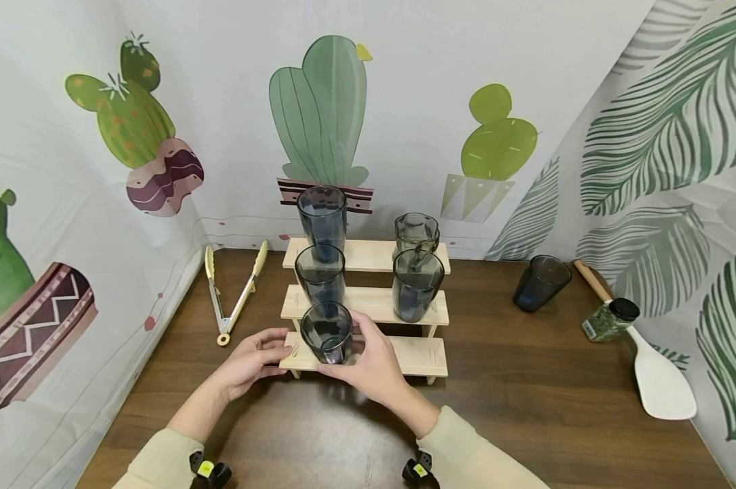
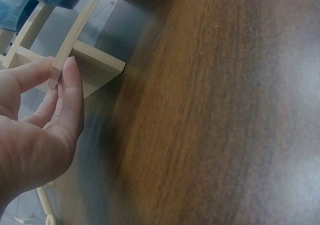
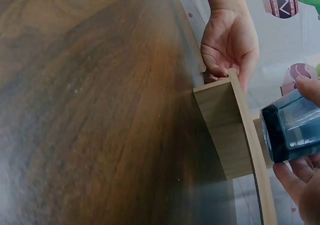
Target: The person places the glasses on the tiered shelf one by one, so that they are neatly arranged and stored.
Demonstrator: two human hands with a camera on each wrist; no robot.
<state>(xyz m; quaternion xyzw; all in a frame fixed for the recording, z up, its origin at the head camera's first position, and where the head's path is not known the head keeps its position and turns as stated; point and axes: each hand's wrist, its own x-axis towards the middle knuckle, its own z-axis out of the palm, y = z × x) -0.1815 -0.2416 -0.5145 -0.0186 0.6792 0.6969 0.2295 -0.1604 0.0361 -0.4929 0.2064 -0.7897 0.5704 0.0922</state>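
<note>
A three-tier wooden stand point(image 1: 419, 353) holds several tinted glasses. My right hand point(image 1: 377, 367) grips a dark blue-grey glass point(image 1: 326, 333) over the left part of the lowest tier; its base is close to the board in the right wrist view. With thumb and fingertips, my left hand point(image 2: 42, 115) pinches the left end of that lowest board point(image 2: 61, 65). Behind stand one glass point(image 1: 319, 275) on the middle tier's left and another point(image 1: 418, 288) on its right. The top tier bears a tall blue glass point(image 1: 322, 214) and a greenish wavy glass point(image 1: 417, 231).
Open tongs point(image 1: 246, 299) with cream-yellow tips lie left of the stand. To the right are a dark glass point(image 1: 542, 284), a jar of green herbs point(image 1: 609, 320) with a black lid, and a white spatula point(image 1: 664, 380). Patterned cloth walls border the wooden table point(image 1: 496, 407).
</note>
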